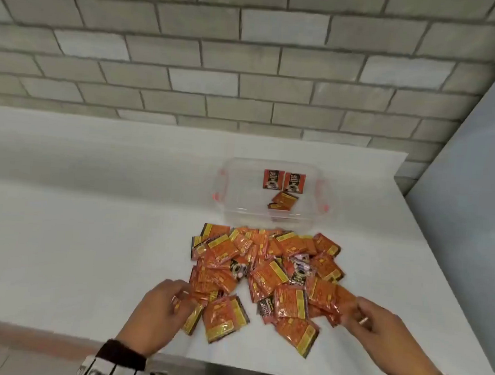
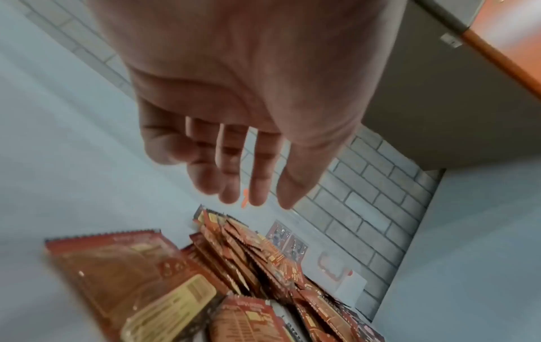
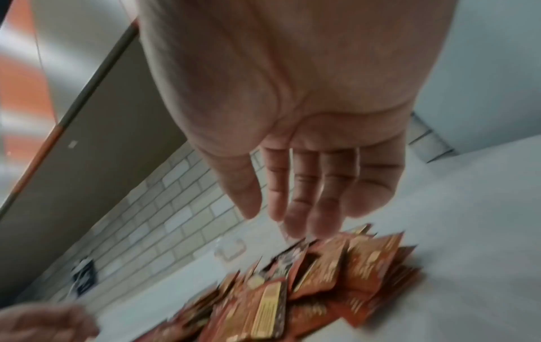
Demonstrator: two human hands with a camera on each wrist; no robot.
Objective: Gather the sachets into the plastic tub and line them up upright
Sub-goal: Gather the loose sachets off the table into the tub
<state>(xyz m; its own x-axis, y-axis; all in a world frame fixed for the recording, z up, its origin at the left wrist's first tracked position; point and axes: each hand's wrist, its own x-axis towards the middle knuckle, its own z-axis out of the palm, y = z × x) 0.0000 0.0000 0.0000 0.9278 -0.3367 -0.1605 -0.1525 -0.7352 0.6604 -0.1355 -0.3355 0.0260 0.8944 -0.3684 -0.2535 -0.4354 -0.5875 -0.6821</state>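
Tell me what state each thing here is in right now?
plastic tub: open, no lid, nearly empty.
standing sachets: two upright against the tub's far wall.
fallen sachets: lying flat in the tub.
sachet pile: loose on the table.
left hand: open, over the pile.
right hand: open, at the pile's edge.

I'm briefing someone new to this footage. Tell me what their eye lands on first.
First, the heap of orange sachets strewn on the white table, just in front of the clear plastic tub. Next, two sachets standing upright against the tub's far wall, with a couple more lying flat below them. Then the left hand and right hand, reaching into the heap's near edges.
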